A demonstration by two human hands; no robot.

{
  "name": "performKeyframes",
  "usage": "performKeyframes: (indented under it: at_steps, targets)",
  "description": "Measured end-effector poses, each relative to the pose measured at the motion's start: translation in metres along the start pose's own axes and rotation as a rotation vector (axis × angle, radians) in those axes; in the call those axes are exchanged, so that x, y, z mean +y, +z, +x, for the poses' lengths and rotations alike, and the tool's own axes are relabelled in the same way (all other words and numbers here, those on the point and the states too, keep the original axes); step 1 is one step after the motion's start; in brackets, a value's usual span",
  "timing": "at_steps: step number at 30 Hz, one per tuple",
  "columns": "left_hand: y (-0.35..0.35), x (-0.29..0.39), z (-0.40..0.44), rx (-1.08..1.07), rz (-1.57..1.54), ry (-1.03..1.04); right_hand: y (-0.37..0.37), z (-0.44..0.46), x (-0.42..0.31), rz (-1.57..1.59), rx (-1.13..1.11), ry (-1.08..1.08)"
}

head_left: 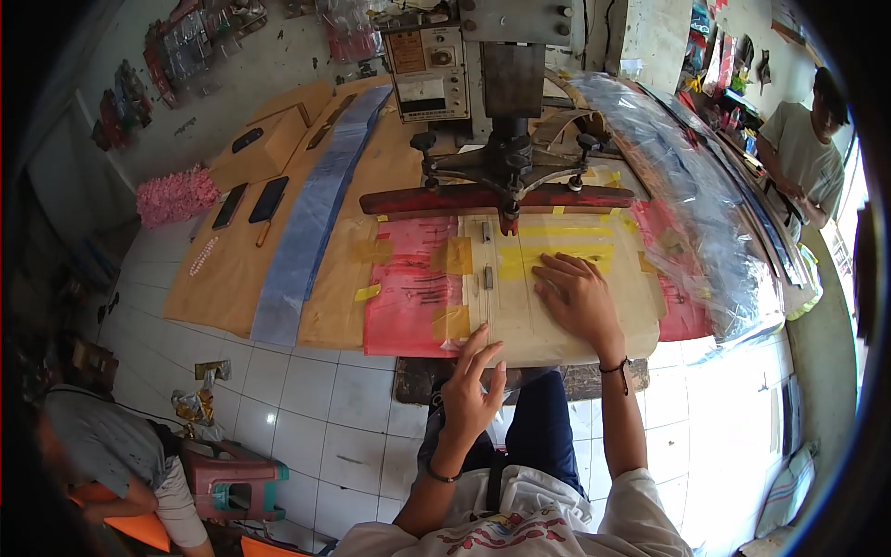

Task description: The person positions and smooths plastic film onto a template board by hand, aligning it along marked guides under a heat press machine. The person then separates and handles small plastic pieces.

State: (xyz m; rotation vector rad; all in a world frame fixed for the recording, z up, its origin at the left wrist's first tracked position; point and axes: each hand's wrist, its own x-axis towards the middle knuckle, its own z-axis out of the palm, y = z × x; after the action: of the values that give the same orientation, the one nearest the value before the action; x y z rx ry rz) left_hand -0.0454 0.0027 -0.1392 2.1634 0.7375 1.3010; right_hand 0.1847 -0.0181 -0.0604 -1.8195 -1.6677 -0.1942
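A person's two bare hands are at a beige sheet [557, 343], which lies at the front of a brown work surface [218, 288] below a machine press [515, 130]. The right hand [580, 302] is palm down, its fingers loosely spread on the sheet beside yellow tape [520, 263]. The left hand [467, 395] is at the sheet's near edge, its fingers parted and slightly curled, with nothing visible pinched between them; whether every fingertip touches the sheet, I cannot tell. Red plastic [399, 325] with dark marks lies on the left side of the sheet, and two small metal pieces [488, 278] sit near that side. The clearest risk is to the right hand: the press's long red bar [408, 200] is just beyond its fingertips, so if the bar came down while the hand reached farther in, fingers could be trapped. Pressure from one palm, with only light contact at the other side, could turn the sheet out of line with the bar. The metal pieces look loose, though how they are fixed is unclear; a tug or tilt could shift them, and a sleeve or wrist could catch them. Lifted tape edges could snag a finger, and the slippery-looking red plastic could wrinkle or creep if the near edge is pulled.
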Motion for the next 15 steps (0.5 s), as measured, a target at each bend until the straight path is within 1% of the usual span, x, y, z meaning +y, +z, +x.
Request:
performKeyframes:
  at_steps: [9, 12, 13, 15]
  targets:
    - [-0.0010, -0.0010, 0.0009, -0.020, 0.001, 0.011, 0.0010, -0.0006, 0.0002, 0.013, 0.009, 0.008]
    - [-0.0014, -0.0016, -0.0004, -0.039, -0.009, -0.004, 0.0018, 0.0017, 0.0018, 0.034, 0.033, 0.028]
    - [-0.0034, -0.0010, -0.0015, -0.076, -0.033, -0.043, 0.0012, 0.0021, 0.0019, 0.040, 0.035, 0.039]
    - [-0.0042, -0.0029, -0.0014, -0.080, -0.032, -0.015, 0.0015, 0.0007, 0.0021, 0.045, 0.035, 0.048]
